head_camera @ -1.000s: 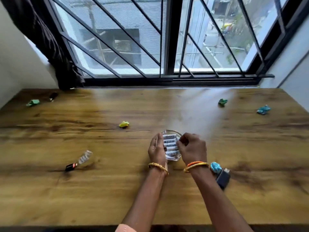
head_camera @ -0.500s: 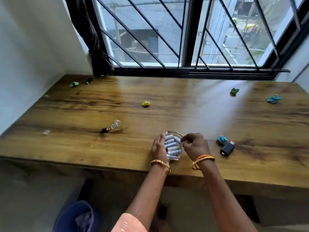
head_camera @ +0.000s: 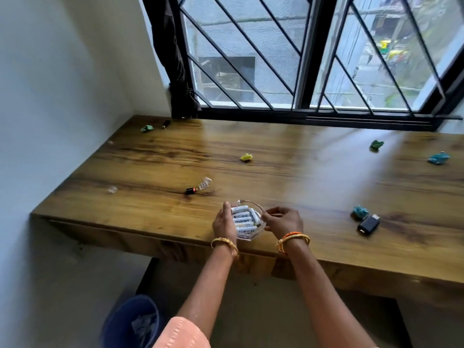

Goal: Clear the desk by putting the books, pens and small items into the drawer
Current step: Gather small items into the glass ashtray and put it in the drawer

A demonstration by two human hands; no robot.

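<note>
Batteries first, since they're the fiddliest thing on this surface (head_camera: pixel 313 177). From the head cam, my only view: I've got a small clear glass bowl (head_camera: pixel 259 208) sitting near the front edge, packed with white AA batteries (head_camera: pixel 243 220) lying side by side. My left hand (head_camera: pixel 222 223) is cupped against the bowl's left side, fingers curved round the wall, and my right hand (head_camera: pixel 285 222) is pinching the right rim with the fingers mostly curled in. So both hands have closed onto the bowl, one per side. I'd say that's because loose batteries roll, and glass is slippery, so carrying the whole lot in the bowl with two hands beats grabbing them one by one.

Everything else, relative to the bowl:
- a black USB stick (head_camera: pixel 368 224) and a crumpled teal scrap (head_camera: pixel 360 212) off to its right, just beside each other
- a little black-and-red thing with a clear cap (head_camera: pixel 199 187) just behind it to the left
- a yellow scrap (head_camera: pixel 246 157) further back
- a green scrap (head_camera: pixel 376 144) and a blue one (head_camera: pixel 438 157) far back right
- another green scrap (head_camera: pixel 147 128) and a small dark item (head_camera: pixel 165 124) in the far left corner by the window

No drawer in sight, so I can't tell where it opens. Below the bowl on the floor there's a blue bin (head_camera: pixel 130 320), probably where the paper scraps belong. Nearly all the clearing looks left to do.
</note>
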